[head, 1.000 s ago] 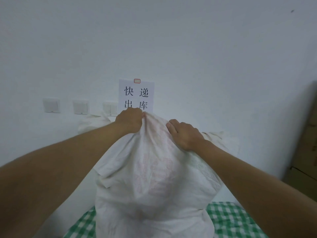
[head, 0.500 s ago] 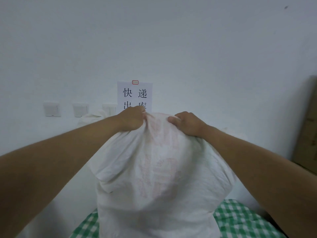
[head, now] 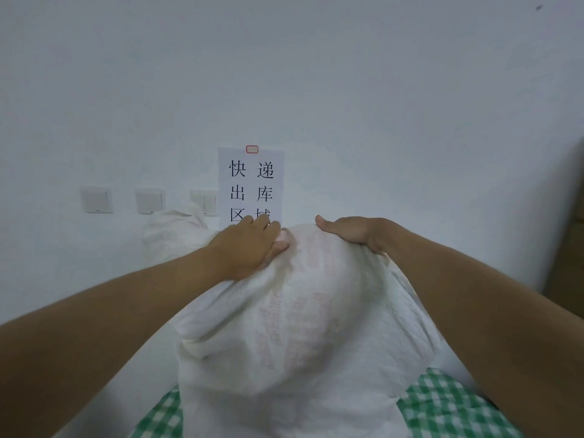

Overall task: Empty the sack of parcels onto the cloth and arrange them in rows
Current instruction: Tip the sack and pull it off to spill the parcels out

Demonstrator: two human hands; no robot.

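1. a big white woven sack [head: 300, 327] fills the middle of the view, standing bulging and rounded, with faint pink printing down its front.
2. the left hand [head: 249, 248] lies on the top left of the sack, palm down, the fingers bent over the crown and the thumb pressing into the fabric; it looks to be holding a fold of the sack, though the grip itself is partly hidden.
3. the right hand [head: 354, 230] lies on the top right of the sack, fingers together and fairly straight, pointing left, flat against the fabric rather than curled round it.
4. the two hands are near each other but apart, with a small hump of sack between them.
5. a green and white checked cloth [head: 448, 406] shows under the sack, at both lower sides of it.
6. no parcels can be seen; the sack hides whatever it holds.
7. behind the sack, on the white wall [head: 347, 74], hangs a paper sign [head: 251, 184] with black characters, its bottom edge hidden by the left hand.
8. left of the sign sit three wall switches [head: 96, 200] in a row.
9. a second pale sack [head: 173, 232] slumps behind the first, left of it, below the switches.
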